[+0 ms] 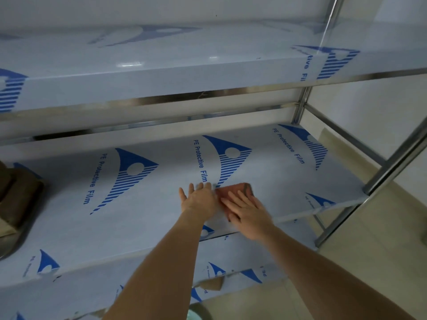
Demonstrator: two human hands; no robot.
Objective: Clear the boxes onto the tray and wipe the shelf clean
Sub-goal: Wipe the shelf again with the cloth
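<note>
Right hand (248,212) flat, fingers spread, pressing reddish folded cloth (233,192) onto film-covered steel shelf (138,222); left hand (198,200) open, flat beside it.

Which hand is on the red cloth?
The right hand lies flat on the reddish cloth. The left hand rests beside it, palm down on the shelf film, not on the cloth.

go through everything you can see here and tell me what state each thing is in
Left hand: open, flat on the shelf.
Right hand: open, pressing on the cloth.
Cloth: flat on the shelf, beneath the right hand.
Shelf: covered in protective film.
Boxes: stacked at left edge.
</note>
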